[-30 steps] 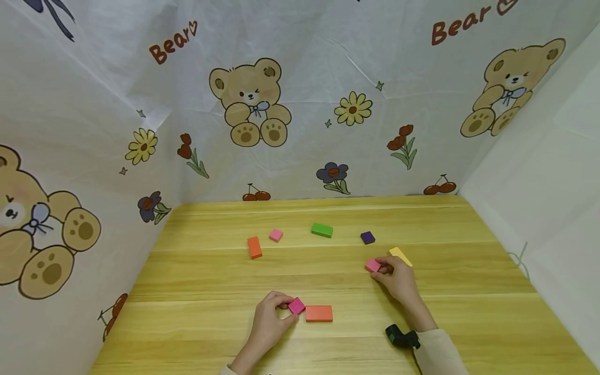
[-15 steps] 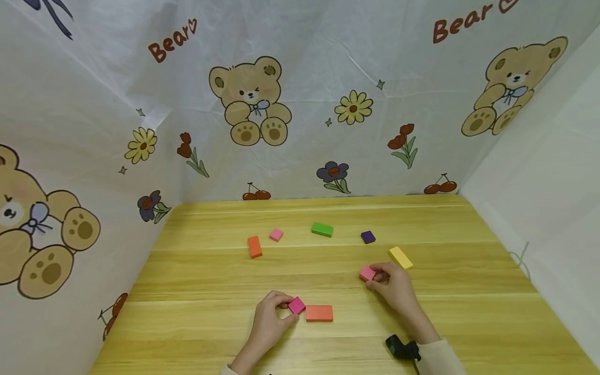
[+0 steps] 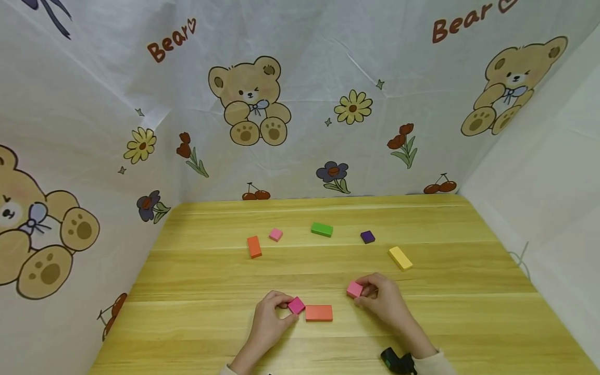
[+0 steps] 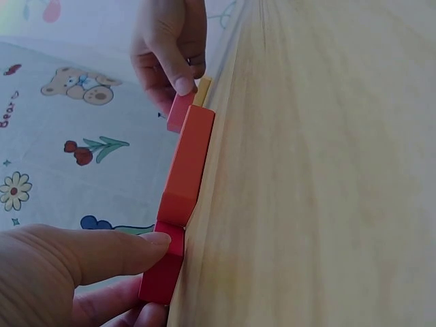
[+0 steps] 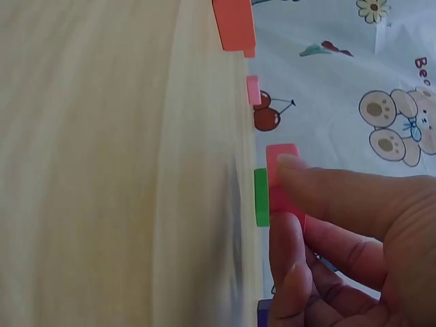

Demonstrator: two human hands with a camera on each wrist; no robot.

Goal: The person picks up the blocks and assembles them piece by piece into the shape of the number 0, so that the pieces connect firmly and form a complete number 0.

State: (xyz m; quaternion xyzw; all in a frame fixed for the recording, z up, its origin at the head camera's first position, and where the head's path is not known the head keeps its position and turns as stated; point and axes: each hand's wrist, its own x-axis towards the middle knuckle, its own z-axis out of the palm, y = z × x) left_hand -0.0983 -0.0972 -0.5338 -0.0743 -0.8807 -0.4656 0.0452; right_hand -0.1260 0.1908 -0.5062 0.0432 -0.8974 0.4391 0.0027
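My left hand (image 3: 268, 322) pinches a magenta block (image 3: 296, 305) between thumb and fingers on the table. One corner of that block meets the left end of a flat orange-red rectangular block (image 3: 319, 313). To the right, my right hand (image 3: 385, 299) holds a pink block (image 3: 354, 289) by thumb and fingertips, up and right of the orange-red block. In the right wrist view the pink block (image 5: 285, 180) shows apart from the wooden surface. The left wrist view has the magenta block (image 4: 163, 272) under my thumb, lined up with the orange-red block (image 4: 187, 163).
Farther back on the wooden table (image 3: 211, 281) lie an orange block (image 3: 254, 247), a small pink block (image 3: 275, 235), a green block (image 3: 322, 229), a dark purple block (image 3: 367, 237) and a yellow block (image 3: 400, 258). A black device (image 3: 397, 361) is by my right wrist. Bear-printed cloth (image 3: 300, 78) hangs behind.
My right hand has carried the pink block left and toward me, away from the yellow block, which now shows whole. My left hand, the magenta block and the orange-red block have stayed put.
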